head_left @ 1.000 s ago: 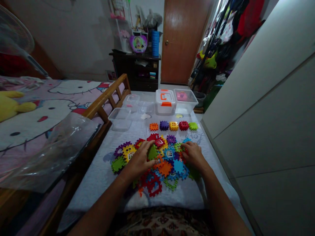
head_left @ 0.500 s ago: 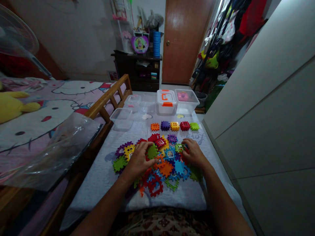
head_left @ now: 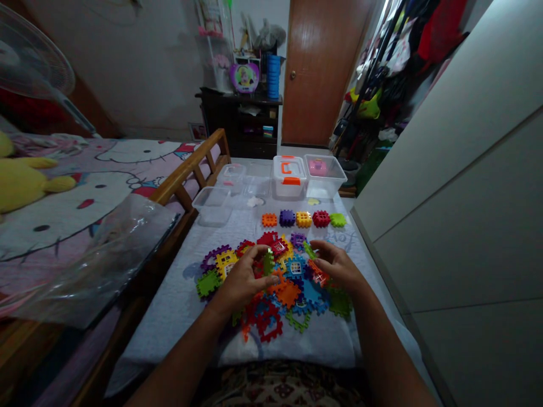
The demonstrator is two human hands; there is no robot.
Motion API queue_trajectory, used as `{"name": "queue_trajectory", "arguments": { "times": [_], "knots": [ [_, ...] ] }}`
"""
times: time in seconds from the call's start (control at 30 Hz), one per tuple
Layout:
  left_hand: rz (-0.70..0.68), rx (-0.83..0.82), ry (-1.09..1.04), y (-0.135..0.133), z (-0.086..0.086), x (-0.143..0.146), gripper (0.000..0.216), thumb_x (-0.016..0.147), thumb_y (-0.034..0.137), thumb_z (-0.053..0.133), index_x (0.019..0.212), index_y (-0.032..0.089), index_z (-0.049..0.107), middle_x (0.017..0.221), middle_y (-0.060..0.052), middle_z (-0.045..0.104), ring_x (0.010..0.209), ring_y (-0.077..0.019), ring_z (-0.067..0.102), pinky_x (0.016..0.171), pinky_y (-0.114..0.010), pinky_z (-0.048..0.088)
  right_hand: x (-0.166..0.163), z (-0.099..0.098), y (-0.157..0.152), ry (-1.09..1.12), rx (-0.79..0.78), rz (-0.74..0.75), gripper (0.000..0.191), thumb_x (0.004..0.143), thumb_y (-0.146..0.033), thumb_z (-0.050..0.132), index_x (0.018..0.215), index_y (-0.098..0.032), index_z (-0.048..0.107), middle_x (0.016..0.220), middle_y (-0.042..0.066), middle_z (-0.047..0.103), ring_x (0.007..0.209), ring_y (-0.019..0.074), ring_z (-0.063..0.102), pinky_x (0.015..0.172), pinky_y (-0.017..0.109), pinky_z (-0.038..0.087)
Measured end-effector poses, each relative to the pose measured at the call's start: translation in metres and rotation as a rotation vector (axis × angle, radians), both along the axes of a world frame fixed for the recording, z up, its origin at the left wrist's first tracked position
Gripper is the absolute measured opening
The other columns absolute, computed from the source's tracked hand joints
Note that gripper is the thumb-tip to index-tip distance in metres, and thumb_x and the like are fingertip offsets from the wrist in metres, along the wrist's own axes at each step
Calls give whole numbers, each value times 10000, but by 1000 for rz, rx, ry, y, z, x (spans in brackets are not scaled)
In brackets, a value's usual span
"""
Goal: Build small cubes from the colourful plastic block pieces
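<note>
Your left hand (head_left: 241,280) pinches a green tile (head_left: 268,263) upright over the pile of tiles (head_left: 292,297) between your hands. Your right hand (head_left: 335,265) pinches a second green tile (head_left: 309,250). Square the teeth up before pressing them together, and keep both grips light.

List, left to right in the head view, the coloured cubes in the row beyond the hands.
orange cube → purple cube → yellow cube → red cube → green cube
</note>
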State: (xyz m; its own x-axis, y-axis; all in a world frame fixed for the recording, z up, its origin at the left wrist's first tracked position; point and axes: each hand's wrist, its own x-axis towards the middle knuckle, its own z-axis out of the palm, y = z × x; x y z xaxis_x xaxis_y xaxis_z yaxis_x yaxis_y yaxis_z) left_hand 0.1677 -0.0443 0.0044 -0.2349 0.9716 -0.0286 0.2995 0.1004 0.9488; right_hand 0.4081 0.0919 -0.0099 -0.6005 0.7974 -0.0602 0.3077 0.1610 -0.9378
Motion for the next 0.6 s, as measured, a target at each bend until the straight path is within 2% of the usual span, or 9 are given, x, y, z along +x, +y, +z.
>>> {"name": "queue_trajectory", "arguments": {
  "times": [0.1, 0.2, 0.37, 0.6],
  "knots": [
    [2, -1, -251, 4, -2, 9, 599, 637, 364, 858, 1147, 246, 568, 1147, -72, 640, 1061, -238, 621, 912, -381, 512, -18, 5, -23, 327, -341, 23, 454, 781, -378, 641, 1210, -231, 628, 1126, 89, 704, 909, 216, 680, 803, 375, 564],
    [14, 8, -425, 6, -1, 15, 624, 615, 380, 881, 1135, 235, 569, 1117, -58, 645, 1040, -221, 628, 866, -336, 521, -35, 8, -41, 506, -517, 60, 419, 789, -391, 608, 1177, -234, 633, 1163, 93, 693, 945, 225, 683, 800, 373, 573],
    [-14, 12, -628, 3, 1, 18, 659, 580, 439, 903, 1124, 233, 592, 1132, -65, 662, 1040, -234, 648, 900, -348, 519, -46, 5, -53, 610, -704, 55, 357, 810, -343, 586, 1141, -223, 647, 1162, 90, 705, 925, 205, 692, 805, 353, 576],
    [6, 20, -588, -1, 0, 18, 682, 585, 452, 902, 1148, 219, 596, 1112, -70, 662, 1009, -220, 639, 894, -346, 511, -46, -3, -56, 665, -815, 51, 345, 788, -276, 605, 1124, -212, 656, 1158, 76, 715, 950, 190, 688, 828, 326, 570]
  ]
}}
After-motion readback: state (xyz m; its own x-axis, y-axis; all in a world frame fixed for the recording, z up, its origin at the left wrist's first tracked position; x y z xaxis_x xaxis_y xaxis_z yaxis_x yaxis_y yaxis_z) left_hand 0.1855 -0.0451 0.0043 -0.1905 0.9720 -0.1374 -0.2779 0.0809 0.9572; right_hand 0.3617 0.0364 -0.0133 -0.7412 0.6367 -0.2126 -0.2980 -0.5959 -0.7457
